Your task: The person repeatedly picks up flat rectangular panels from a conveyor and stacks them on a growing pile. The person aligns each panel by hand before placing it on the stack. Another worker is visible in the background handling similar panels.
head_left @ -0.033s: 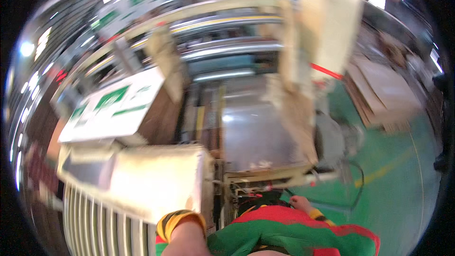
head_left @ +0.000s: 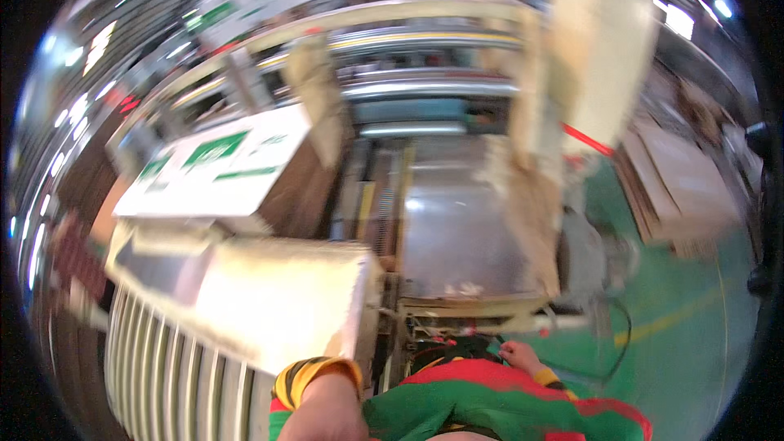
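Observation:
At the lower edge my left hand (head_left: 325, 418) is bent back toward my body below a yellow-and-black cuff. Its fingers are out of sight, so I cannot tell what it holds. The cuff is by the near corner of a pale, worn machine table (head_left: 269, 302). My right hand (head_left: 519, 354) is low at my right side, just in front of the machine's near edge. Its fingers are curled together by a small greenish-dark piece, too blurred to name. Beyond it lies a smooth metal plate (head_left: 465, 237) with a worn, tan right edge.
A stack of white-topped cardboard sheets with green print (head_left: 220, 159) stands at left. Metal rollers (head_left: 425, 88) span the back. Flat brown cardboard (head_left: 678, 171) is piled at right. A dark cable (head_left: 627, 343) curves over the green floor (head_left: 678, 376). Slats (head_left: 163, 359) run along the lower left.
The surroundings have shifted rightward in the picture as my head turned slightly. Both hands stay at nearly the same places by my body.

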A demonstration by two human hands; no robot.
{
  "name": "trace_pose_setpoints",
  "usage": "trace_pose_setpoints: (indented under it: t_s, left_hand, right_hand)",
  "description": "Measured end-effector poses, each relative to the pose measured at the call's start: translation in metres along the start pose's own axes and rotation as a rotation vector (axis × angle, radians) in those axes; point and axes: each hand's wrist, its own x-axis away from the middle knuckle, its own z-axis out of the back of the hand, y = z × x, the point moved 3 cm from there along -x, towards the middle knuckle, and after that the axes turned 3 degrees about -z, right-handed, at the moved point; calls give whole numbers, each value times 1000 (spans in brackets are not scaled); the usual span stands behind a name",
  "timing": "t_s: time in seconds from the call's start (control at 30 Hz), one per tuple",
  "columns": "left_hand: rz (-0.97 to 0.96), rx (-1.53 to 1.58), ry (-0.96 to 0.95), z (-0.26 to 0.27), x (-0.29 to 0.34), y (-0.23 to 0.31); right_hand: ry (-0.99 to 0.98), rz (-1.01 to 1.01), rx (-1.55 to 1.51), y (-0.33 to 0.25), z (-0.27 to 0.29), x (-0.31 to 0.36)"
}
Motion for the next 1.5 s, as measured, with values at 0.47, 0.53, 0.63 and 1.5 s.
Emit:
trace_pose_setpoints:
  t_s: [0.47, 0.53, 0.63, 1.5]
  left_hand:
    - [1097, -1063, -512, 36, 117, 64]
    - [1164, -1176, -478, 38, 128, 78]
    - [1288, -1282, -413, 43, 142, 101]
    - [386, -1718, 1161, 170, 59, 255]
  right_hand:
    - [-224, 1323, -427, -422, 58, -63]
    - [-409, 1341, -500, -449, 33, -59]
    - [-580, 1400, -471, -478, -4, -48]
    - [-867, 1325, -238, -499, -35, -45]
